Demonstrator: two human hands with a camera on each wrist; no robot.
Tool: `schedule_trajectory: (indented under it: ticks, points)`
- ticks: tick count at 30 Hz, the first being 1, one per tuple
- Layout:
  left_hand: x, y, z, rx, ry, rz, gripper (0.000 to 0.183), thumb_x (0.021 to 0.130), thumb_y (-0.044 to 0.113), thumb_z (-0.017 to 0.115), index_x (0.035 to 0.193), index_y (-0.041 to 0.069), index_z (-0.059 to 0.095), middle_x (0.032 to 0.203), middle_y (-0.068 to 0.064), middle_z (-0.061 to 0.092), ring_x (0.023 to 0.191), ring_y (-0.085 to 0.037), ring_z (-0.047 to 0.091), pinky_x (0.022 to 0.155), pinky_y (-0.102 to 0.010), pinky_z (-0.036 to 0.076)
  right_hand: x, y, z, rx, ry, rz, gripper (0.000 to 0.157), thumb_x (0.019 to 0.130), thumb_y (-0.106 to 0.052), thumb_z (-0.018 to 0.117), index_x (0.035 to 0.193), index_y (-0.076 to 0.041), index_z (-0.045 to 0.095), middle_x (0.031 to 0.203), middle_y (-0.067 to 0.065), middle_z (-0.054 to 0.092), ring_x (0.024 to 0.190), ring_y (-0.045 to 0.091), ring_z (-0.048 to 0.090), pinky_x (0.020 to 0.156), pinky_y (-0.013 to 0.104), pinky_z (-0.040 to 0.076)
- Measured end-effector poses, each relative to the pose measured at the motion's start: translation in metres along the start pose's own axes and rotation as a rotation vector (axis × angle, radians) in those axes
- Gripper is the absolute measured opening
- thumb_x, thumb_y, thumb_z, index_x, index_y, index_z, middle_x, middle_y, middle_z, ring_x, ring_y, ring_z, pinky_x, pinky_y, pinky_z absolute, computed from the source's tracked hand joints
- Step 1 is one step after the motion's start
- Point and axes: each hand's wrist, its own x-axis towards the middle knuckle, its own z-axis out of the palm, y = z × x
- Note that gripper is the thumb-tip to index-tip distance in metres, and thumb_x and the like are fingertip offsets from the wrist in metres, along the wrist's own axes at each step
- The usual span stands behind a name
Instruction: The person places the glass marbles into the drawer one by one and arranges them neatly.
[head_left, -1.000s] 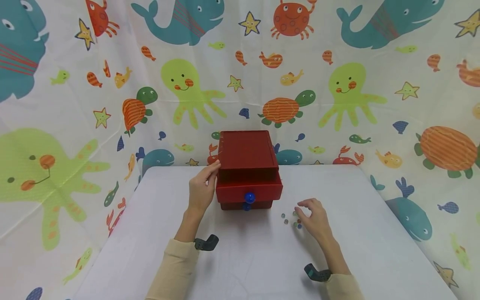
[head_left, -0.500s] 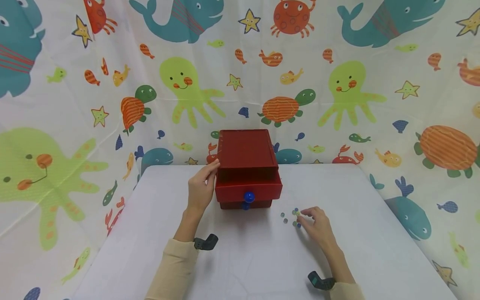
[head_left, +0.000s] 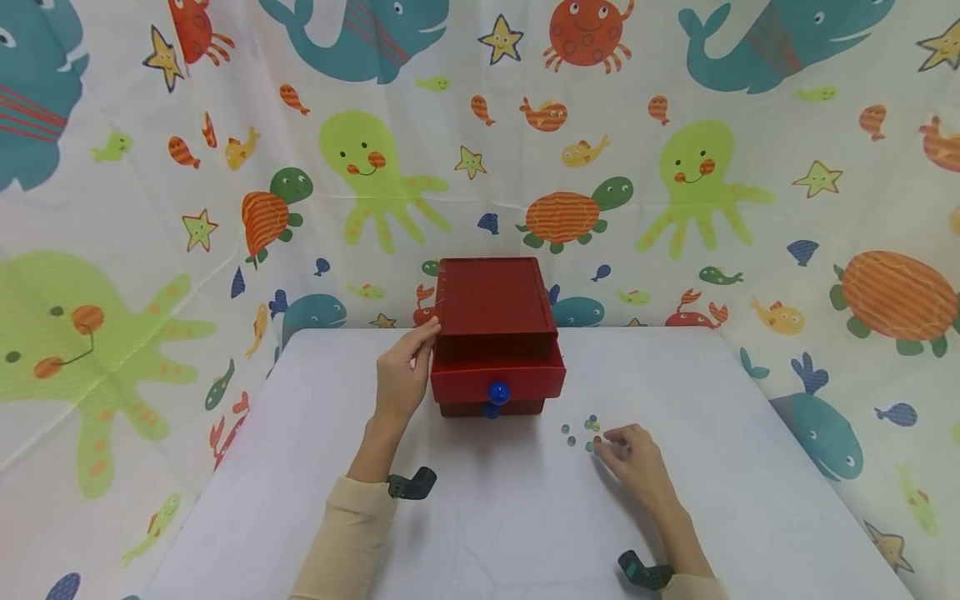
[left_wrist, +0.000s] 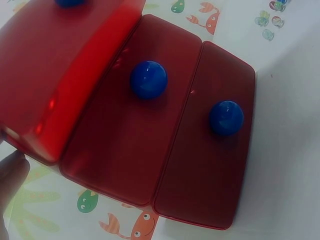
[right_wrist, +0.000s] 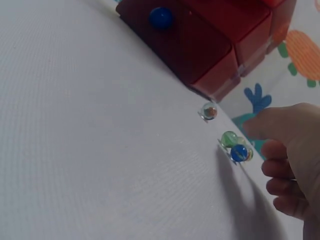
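Observation:
A red cabinet of small drawers with blue knobs stands at the back of the white table. Its top drawer is pulled out; the two below are closed in the left wrist view. My left hand rests against the cabinet's left side, fingers extended. Part of a finger shows beside the red edge there. My right hand is low over the glass marbles, thumb and index finger apart. In the right wrist view, a blue marble and a green marble lie beside the index finger.
Two clear marbles lie left of the cluster, towards the cabinet. A white curtain with printed sea animals hangs behind the table and at its sides. Black camera straps circle both wrists.
My right hand has drawn slightly down and right over the marbles, uncovering the upper ones. A blue marble near the thumb is no longer visible in the head view. My left hand stays put.

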Motion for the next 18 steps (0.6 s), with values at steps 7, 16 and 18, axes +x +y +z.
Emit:
schedule_trajectory:
  ticks: [7,16,18]
  points:
    - [-0.0007,-0.0009,0.0001,0.009,-0.003,-0.003,0.028,0.098,0.008,0.062,0.125,0.007,0.070,0.129,-0.008,0.070,0.118,-0.024,0.069,0.096,-0.029,0.056,-0.0029,0.0036,0.0024,-0.004,-0.049,0.045,0.029,0.090,-0.027,0.074,0.110,-0.007,0.069,0.109,0.009,0.066,0.107,0.029,0.062,0.095,0.049,0.056]
    - [-0.0008,-0.0011,0.0001,0.023,-0.007,-0.006,0.028,0.098,0.009,0.062,0.125,0.007,0.070,0.129,-0.008,0.070,0.119,-0.024,0.068,0.097,-0.031,0.056,-0.0025,0.0014,0.0020,-0.010,-0.083,0.057,0.027,0.089,-0.026,0.074,0.107,-0.006,0.069,0.106,0.008,0.064,0.107,0.028,0.060,0.096,0.048,0.055]
    - [-0.0010,-0.0008,0.0000,0.015,-0.004,-0.001,0.028,0.098,0.008,0.062,0.125,0.007,0.070,0.129,-0.008,0.070,0.119,-0.024,0.068,0.096,-0.031,0.056,-0.0027,0.0010,0.0021,-0.009,-0.083,0.061,0.026,0.089,-0.025,0.074,0.107,-0.006,0.070,0.106,0.008,0.064,0.106,0.027,0.059,0.096,0.048,0.055]
